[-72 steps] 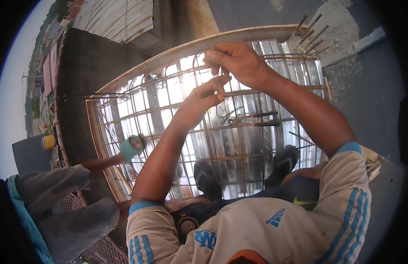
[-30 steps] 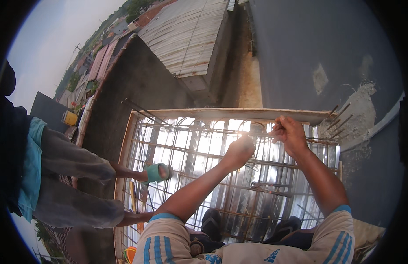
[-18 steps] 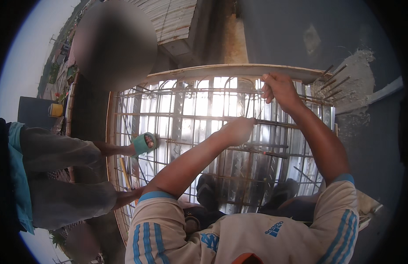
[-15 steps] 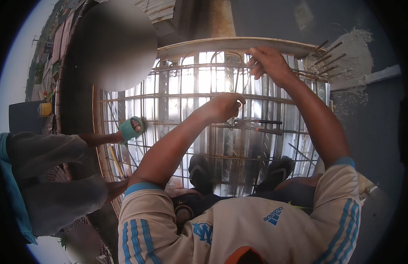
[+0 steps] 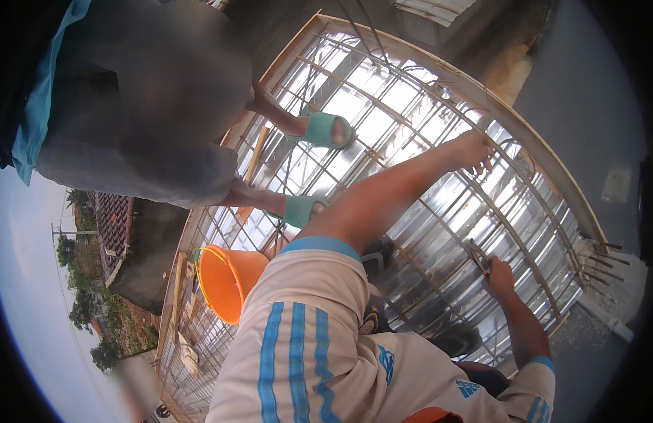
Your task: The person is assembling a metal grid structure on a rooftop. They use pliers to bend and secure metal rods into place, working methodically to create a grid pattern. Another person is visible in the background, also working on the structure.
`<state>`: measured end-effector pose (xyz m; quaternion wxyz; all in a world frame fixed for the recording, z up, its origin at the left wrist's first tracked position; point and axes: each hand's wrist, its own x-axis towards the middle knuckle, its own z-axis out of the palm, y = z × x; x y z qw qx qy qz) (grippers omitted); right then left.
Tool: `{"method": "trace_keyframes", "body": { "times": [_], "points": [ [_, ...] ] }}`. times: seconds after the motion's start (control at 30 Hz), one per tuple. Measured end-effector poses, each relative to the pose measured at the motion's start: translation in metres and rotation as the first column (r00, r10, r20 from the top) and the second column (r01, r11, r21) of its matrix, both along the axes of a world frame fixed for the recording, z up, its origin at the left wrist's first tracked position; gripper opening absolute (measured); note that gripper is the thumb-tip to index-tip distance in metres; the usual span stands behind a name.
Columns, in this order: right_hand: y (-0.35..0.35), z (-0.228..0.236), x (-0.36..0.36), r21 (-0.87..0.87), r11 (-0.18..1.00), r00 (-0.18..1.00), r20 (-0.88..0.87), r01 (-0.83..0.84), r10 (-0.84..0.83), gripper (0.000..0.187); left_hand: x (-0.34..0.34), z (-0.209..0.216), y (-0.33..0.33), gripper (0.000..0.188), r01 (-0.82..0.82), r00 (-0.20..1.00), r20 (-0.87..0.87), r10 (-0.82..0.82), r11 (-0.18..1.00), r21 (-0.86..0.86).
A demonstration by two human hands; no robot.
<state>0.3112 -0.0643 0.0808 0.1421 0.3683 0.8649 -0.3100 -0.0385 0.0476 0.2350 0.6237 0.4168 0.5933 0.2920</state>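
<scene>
A mesh of steel rebar lies over shiny corrugated metal sheeting. Above one of the bars at the far side, my left hand is closed with its fingers curled down; what they hold is too small to make out. Closer to me and to the right, my right hand grips a pair of pincers, its jaws pointing away over the mesh. The handles are mostly hidden in the palm.
At left another person stands on the mesh in green sandals. An orange bucket sits near the left edge. Wooden boards border the mesh. Bare rebar ends stick out at the right corner, and two upright rods rise at the far side.
My view has turned to the left, bringing the bucket into sight. My right hand has come down from the tie wire and taken hold of the pincers that lay on the mesh.
</scene>
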Motion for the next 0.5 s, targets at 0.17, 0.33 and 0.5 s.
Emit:
{"method": "trace_keyframes", "body": {
  "times": [0.17, 0.33, 0.5],
  "points": [
    [0.005, 0.053, -0.044, -0.095, 0.982, 0.987, -0.011, 0.161, -0.163, 0.044, -0.041, 0.009, -0.029, 0.029, -0.024, 1.000, 0.010, 0.024, 1.000, -0.019],
    [0.018, 0.051, -0.099, -0.078, 0.997, 0.991, -0.129, 0.020, -0.030, 0.057, -0.068, -0.040, -0.098, 0.028, -0.127, 0.990, 0.042, 0.136, 0.976, -0.177],
    [0.037, 0.076, -0.224, -0.685, 0.624, 0.596, -0.336, 0.377, -0.729, 0.045, -0.023, -0.088, -0.149, 0.025, 0.089, 0.993, 0.088, -0.076, 0.983, -0.158]
  ]
}}
